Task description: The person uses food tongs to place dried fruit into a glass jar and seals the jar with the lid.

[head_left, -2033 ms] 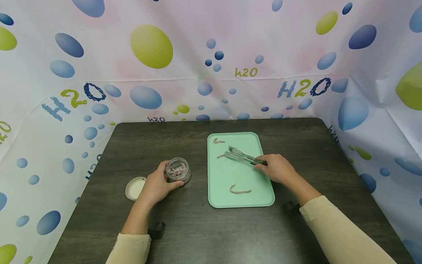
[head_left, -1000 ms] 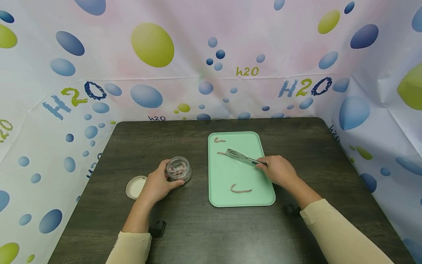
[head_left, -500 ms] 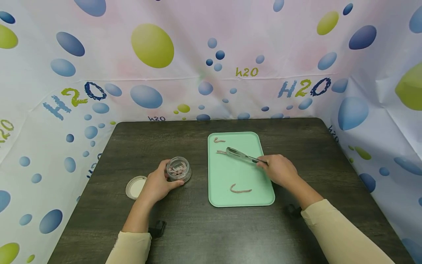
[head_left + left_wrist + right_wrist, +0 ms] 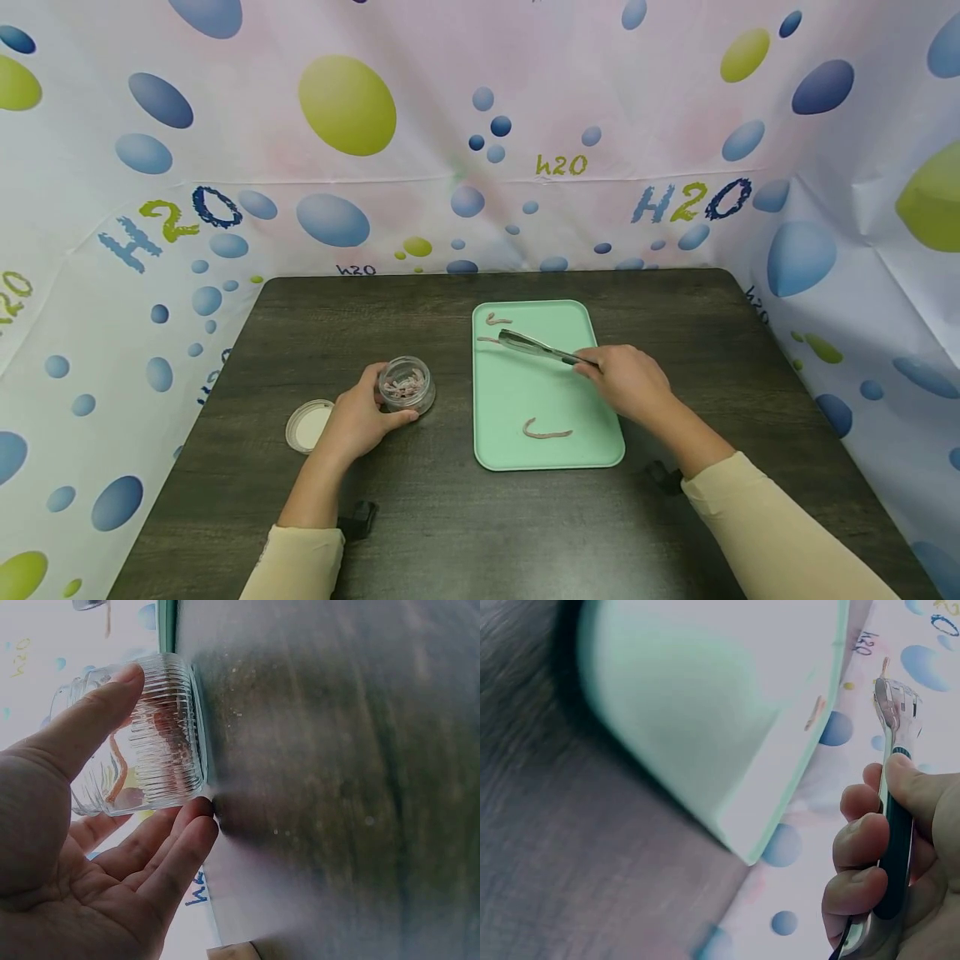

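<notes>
My left hand (image 4: 360,423) grips a ribbed glass jar (image 4: 407,387) on the table; its thumb lies along the jar wall in the left wrist view. Inside the jar are several pinkish, worm-like strips (image 4: 118,766). My right hand (image 4: 632,383) holds metal tongs (image 4: 534,343) with dark grips, their arms pressed together. From the tongs' tip sticks out one worm-like strip (image 4: 487,339), over the left part of the green tray (image 4: 540,392). Two more strips lie on the tray: one at the far left corner (image 4: 498,320), a curved one (image 4: 546,430) near the front.
A round pale lid (image 4: 309,427) lies on the dark wooden table (image 4: 465,533), left of the jar and partly behind my left hand. A patterned curtain (image 4: 450,125) hangs behind and along both sides of the table.
The tongs, apart two seconds ago, have come together on the middle strip. My right hand has moved slightly left and toward the back, carrying the strip. My left hand and the jar stay put.
</notes>
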{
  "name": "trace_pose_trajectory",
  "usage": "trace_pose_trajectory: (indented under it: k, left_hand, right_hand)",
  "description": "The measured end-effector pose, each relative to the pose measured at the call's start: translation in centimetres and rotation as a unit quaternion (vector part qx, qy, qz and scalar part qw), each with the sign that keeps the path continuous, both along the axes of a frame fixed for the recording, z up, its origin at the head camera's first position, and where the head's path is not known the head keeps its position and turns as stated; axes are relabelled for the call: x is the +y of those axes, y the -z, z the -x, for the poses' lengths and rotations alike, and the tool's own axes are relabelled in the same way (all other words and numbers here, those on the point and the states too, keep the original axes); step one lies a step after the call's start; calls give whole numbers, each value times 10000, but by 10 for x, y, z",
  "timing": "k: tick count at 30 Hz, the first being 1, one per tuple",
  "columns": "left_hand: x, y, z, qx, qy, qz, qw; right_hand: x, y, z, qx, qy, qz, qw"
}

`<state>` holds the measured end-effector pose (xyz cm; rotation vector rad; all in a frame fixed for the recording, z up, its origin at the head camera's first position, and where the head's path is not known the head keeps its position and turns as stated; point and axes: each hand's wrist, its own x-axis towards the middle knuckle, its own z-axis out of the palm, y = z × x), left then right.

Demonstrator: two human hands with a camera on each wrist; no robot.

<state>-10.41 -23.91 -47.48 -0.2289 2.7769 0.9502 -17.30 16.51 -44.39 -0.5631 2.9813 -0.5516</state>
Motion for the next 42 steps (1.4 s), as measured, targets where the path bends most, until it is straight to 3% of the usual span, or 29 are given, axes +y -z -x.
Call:
trace_pose_trajectory:
  k: [12, 23, 42]
  left_hand:
    - [-1, 1, 0, -37, -19, 30, 10000]
    - [-2, 1, 1, -96, -16, 75, 9999]
    - [-1, 0, 0, -52, -30, 20, 10000]
  right_hand:
    - [-24, -19, -8, 305, -300, 12, 9991]
    - [-49, -25, -12, 457, -522, 108, 9975]
    - [-95, -25, -24, 184, -829, -58, 9964]
